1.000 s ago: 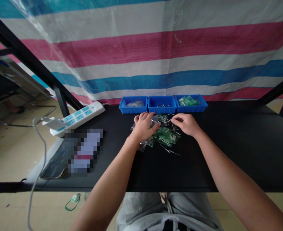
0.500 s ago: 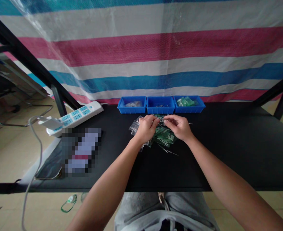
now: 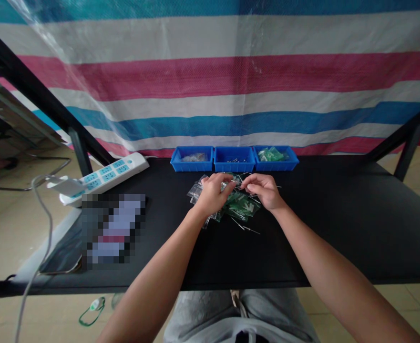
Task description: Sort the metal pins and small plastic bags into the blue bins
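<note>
My left hand (image 3: 215, 193) is closed, thumb and fingers bent toward each other over the pile; what lies between its fingertips is too small to make out. Close beside it my right hand (image 3: 264, 190) pinches a thin metal pin, its tip showing by the thumb. Under and between both hands lie green plastic packets (image 3: 241, 206) and clear plastic packets (image 3: 195, 189), with thin metal pins strewn among them. Two loose metal pins (image 3: 251, 230), shaped like blind rivets, lie on the black table (image 3: 245, 262) in front of the pile.
Behind the pile stand a blue bin of clear packets (image 3: 191, 166), a blue bin of small metal pieces (image 3: 234, 166) and a blue bin of green packets (image 3: 276, 165). At left are a power strip (image 3: 106, 177) with a plugged-in charger and a blurred-out phone-like object (image 3: 118, 228).
My hands stay over the pile, fingers shifting slightly; the right fingertips have turned a little and more metal shows between the hands. The whole view has shifted slightly.
</note>
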`<state>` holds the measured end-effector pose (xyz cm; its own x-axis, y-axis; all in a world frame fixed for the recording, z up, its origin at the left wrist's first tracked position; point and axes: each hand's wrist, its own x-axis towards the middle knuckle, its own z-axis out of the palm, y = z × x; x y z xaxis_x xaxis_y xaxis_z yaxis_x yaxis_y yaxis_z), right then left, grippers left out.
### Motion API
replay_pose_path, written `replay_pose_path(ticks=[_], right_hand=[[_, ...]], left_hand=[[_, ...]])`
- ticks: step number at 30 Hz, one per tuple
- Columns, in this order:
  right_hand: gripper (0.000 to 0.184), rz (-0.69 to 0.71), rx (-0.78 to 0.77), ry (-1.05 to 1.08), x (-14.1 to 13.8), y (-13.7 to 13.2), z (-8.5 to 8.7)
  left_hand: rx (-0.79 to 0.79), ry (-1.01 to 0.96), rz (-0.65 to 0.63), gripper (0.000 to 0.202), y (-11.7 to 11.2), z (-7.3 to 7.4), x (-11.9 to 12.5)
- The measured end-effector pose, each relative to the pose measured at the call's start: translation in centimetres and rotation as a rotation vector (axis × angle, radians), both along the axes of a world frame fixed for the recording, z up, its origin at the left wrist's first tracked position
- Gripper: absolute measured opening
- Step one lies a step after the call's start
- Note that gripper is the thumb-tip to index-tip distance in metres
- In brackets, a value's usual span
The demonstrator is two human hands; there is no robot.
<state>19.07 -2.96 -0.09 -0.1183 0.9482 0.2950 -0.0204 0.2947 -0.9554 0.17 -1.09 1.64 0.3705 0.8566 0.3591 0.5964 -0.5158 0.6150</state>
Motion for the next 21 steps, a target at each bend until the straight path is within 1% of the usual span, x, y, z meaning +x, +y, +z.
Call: replay_pose_path(ticks=[2,4,7,10,13,15,18,21], right_hand=[[0.023,-0.077,0.042,-0.051,0.5,0.3,0.0],[0.024,-0.197,0.080,-0.134,1.0,0.8,0.0],[0.029,-0.356,0.132,-0.342,1.8,1.8,-0.2],[0.045,-0.410,0.201,-0.553,2.4,2.6,-0.9],[0.057,-0.422,0.235,-0.627,2.8,2.8,-1.4],[0.056,-0.454,0.235,-0.627,2.9,2.6,-1.4],[0.044,-0.518,0.223,-0.601,3.0,2.5,-1.3],[0.033,-0.544,0.218,-0.569,3.1,2.6,-1.2]], left_hand=[[-0.031,-0.030,0.068,0.021,0.2,0.0,-0.1],[-0.054,-0.046,0.130,0.023,0.4,-0.1,-0.2],[-0.053,-0.027,0.174,0.024,0.7,-0.3,-0.4],[-0.025,0.052,0.146,0.025,0.7,-0.5,-0.5],[-0.012,0.119,0.093,0.026,0.5,-0.6,-0.5],[-0.016,0.136,0.077,0.026,0.4,-0.6,-0.5],[-0.020,0.157,0.068,0.024,0.5,-0.6,-0.6],[-0.008,0.172,0.059,0.023,0.6,-0.7,-0.6]])
